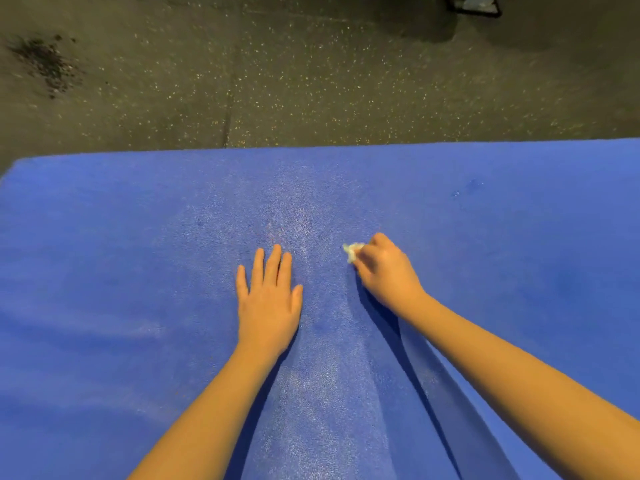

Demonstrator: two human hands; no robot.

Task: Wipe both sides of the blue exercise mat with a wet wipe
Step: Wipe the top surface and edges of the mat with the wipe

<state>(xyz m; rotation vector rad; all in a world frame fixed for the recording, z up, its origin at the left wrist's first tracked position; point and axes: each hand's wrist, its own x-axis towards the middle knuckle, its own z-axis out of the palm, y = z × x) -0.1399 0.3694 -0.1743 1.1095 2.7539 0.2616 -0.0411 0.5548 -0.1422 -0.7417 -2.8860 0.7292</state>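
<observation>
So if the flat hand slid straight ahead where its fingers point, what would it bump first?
Nothing, it seems. Ahead of the left hand lies only bare blue mat up to its far edge, then the speckled floor.

Mats: one blue mat [121, 254].
Wipes: one white wipe [351, 251].
Hands: two, left hand [268, 299] and right hand [384, 271].
Forearms: two, left forearm [207, 410] and right forearm [519, 375].
Floor marks: one dark patch [45, 64] on the floor [311, 81]; one seam [227, 112].
Other objects: one dark-framed object [472, 5], cut off at the top edge.
</observation>
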